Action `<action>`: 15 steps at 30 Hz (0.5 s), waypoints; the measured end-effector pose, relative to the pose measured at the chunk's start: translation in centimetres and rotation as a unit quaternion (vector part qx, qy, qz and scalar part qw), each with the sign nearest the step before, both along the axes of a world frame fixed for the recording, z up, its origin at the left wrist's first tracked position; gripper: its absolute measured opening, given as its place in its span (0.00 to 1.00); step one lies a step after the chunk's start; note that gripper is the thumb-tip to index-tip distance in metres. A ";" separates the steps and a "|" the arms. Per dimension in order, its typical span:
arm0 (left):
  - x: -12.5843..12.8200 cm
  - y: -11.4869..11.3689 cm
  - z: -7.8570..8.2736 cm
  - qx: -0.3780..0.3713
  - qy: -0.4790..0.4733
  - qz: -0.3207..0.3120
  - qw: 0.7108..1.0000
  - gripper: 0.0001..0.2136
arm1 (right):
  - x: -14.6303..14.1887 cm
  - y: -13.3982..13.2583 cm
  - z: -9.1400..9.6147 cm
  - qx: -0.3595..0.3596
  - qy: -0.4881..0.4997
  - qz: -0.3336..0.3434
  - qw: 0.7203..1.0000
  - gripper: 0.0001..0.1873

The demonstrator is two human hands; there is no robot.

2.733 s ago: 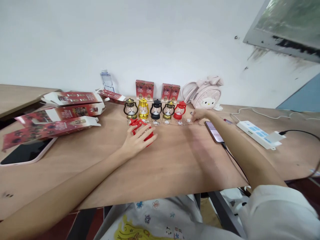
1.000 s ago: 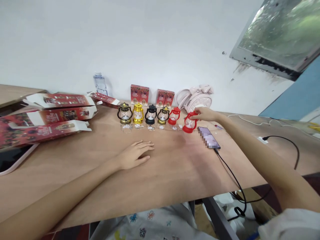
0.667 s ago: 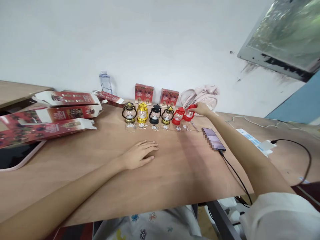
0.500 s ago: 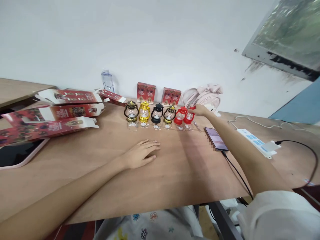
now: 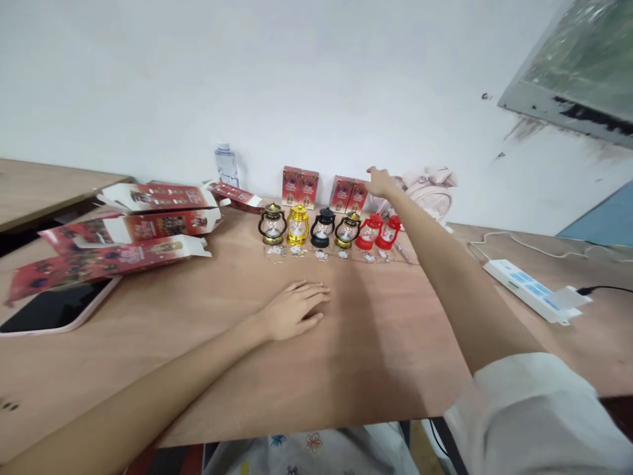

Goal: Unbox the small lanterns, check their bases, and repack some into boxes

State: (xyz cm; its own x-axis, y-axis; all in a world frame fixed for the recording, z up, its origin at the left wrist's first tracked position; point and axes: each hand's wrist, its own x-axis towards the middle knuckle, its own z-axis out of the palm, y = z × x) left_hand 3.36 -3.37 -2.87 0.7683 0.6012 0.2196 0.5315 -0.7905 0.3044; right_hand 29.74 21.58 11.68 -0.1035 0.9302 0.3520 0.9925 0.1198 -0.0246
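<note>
My left hand [image 5: 294,311] lies palm down on the wooden table, fingers spread, holding nothing. Stretched out at the back, my right hand [image 5: 380,183] is above and beside the small red boxes [image 5: 349,194]; its fingers are partly apart and nothing shows in them. Miniature lanterns stand in a row: a bronze-black one [image 5: 272,225], a gold one [image 5: 297,225], a black one [image 5: 323,228], another bronze-black one [image 5: 347,231] and two red lanterns [image 5: 368,233]. In front of them lie small metal rings with white tags [image 5: 321,254].
Opened red cartons [image 5: 163,221] and a phone [image 5: 59,307] lie at left. A clear bottle [image 5: 226,165] and another pair of red boxes [image 5: 300,188] stand by the wall. A pink bag [image 5: 430,191] is behind my right forearm. A power strip [image 5: 531,290] lies at right.
My right hand has left the red lantern at the row's right end and moved up and back to the red boxes. My left hand stays on the table. The view has shifted slightly.
</note>
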 end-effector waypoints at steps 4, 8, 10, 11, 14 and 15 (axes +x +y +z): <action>0.1 -0.4 0.3 -0.001 0.013 0.010 1.000 0.17 | -4.4 1.1 -2.2 0.014 0.004 0.050 0.999 0.22; 0.3 -0.4 0.4 -0.006 0.017 0.008 1.000 0.17 | -6.3 0.6 -3.3 0.023 -0.004 0.065 0.998 0.19; 0.5 -0.4 0.2 -0.002 0.014 0.010 1.000 0.17 | -6.4 0.1 -3.4 0.023 -0.017 0.063 0.998 0.19; 0.5 -0.4 0.1 0.001 0.010 0.009 1.000 0.17 | -6.4 -0.2 -3.4 0.023 -0.025 0.063 0.997 0.19; 0.6 -0.4 -0.2 0.001 -0.015 0.006 1.000 0.16 | -6.3 -0.7 -3.4 0.024 -0.043 0.066 0.997 0.23; 0.6 -0.3 -0.2 -0.005 -0.025 0.004 1.000 0.16 | -6.2 -0.8 -3.3 0.028 -0.050 0.068 0.996 0.26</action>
State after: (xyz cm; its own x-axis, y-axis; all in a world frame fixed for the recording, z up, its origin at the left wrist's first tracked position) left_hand 3.99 -3.71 -3.10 0.7515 0.6096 0.2521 0.5213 -0.7830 0.3393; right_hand 23.56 20.83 8.43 -0.2649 0.8844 0.3844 0.9640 0.2520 0.0845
